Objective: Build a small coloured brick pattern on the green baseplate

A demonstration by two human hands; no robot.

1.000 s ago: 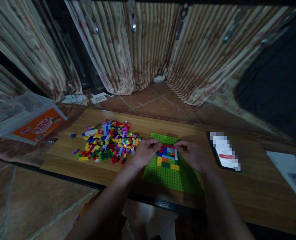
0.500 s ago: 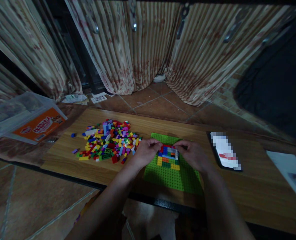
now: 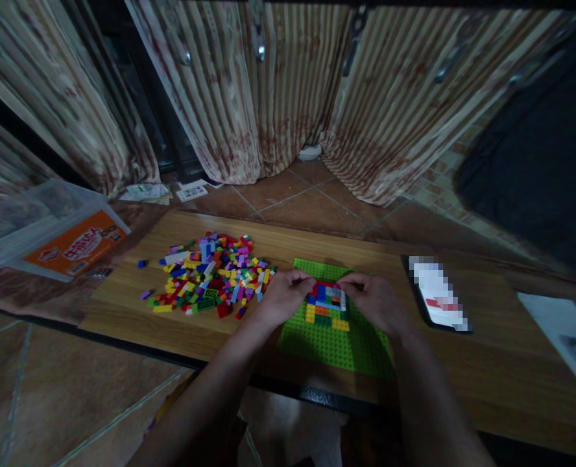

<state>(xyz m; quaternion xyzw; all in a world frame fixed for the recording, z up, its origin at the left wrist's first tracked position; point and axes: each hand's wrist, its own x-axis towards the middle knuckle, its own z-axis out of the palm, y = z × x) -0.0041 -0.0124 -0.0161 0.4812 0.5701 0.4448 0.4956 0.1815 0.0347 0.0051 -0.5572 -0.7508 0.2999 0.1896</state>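
A small build of toy building bricks [image 3: 327, 303] in red, blue, white, grey, orange, yellow and green sits on a green studded baseplate [image 3: 336, 350]. My left hand [image 3: 288, 292] is closed at the build's far left corner, its fingertips against the red bricks along the far edge. At the far right corner, the fingers of my right hand [image 3: 373, 295] are likewise bent and pressed to the bricks. The fingertips hide the exact points of contact. Left of the plate lies a heap of loose bricks [image 3: 215, 272] in many colours.
A phone [image 3: 436, 295] lies lit to the right of the baseplate, on the wooden table [image 3: 492, 363]. White paper [image 3: 560, 324] is at the far right. A clear plastic box [image 3: 59, 227] with an orange label stands on the left. Striped curtains [image 3: 288, 91] hang behind.
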